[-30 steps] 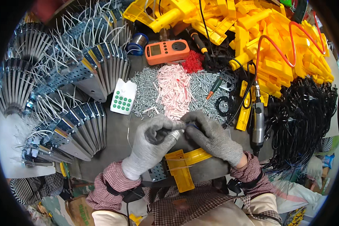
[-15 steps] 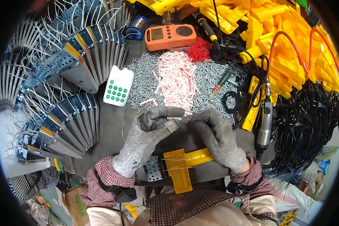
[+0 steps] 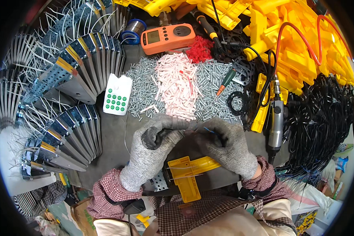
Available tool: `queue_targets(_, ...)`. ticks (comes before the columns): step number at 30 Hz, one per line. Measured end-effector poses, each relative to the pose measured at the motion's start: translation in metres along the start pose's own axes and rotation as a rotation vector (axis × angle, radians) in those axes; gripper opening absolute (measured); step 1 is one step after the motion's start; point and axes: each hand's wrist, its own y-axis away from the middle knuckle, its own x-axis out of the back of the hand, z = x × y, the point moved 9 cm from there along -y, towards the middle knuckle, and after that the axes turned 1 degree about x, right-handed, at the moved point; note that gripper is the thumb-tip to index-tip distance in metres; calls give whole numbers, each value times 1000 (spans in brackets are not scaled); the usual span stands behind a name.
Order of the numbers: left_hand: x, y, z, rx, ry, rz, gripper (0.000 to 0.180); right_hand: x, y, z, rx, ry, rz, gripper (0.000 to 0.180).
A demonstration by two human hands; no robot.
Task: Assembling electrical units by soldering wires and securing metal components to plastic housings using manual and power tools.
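Note:
My left hand point(image 3: 155, 135), in a grey glove, is closed in a pinch above the middle of the table. Its fingertips cover the small pale pink sleeve that showed there a moment earlier. Facing it, my gloved right hand point(image 3: 228, 145) pinches a thin wire point(image 3: 209, 129), of which a short blue stretch shows. The fingertips of both hands nearly meet. Beneath them lies a yellow plastic housing point(image 3: 187, 179) with pale wires across it, beside a perforated metal plate point(image 3: 160, 183). Just beyond my fingers is a heap of pale pink sleeves point(image 3: 177, 84).
Screws point(image 3: 141, 90) are heaped beside the sleeves, with a screwdriver point(image 3: 227, 80) on the right part. An orange meter point(image 3: 167, 38), a solder spool point(image 3: 133, 30) and a white card point(image 3: 117, 94) lie around. Metal brackets point(image 3: 72, 133) stand left; yellow parts point(image 3: 287, 51), a power driver point(image 3: 277, 124) and black cables point(image 3: 316, 129) lie right.
My hands have drawn closer together at the fingertips, and the pale pink sleeve has gone out of sight between them. The whole view has shifted slightly.

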Motion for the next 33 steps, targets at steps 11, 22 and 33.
queue_targets(11, -4, 1, 19, -258, -263, 39, 20, -4, -3, 5, -30, 54, -94, 30)
queue_targets(22, -12, 0, 6, -59, -3, -48, 22, 1, -3, 4, 42, 20, -20, 22)
queue_targets(33, -21, 1, 37, -282, -216, -6, 16, 6, 3, -4, 178, -241, -113, 39)
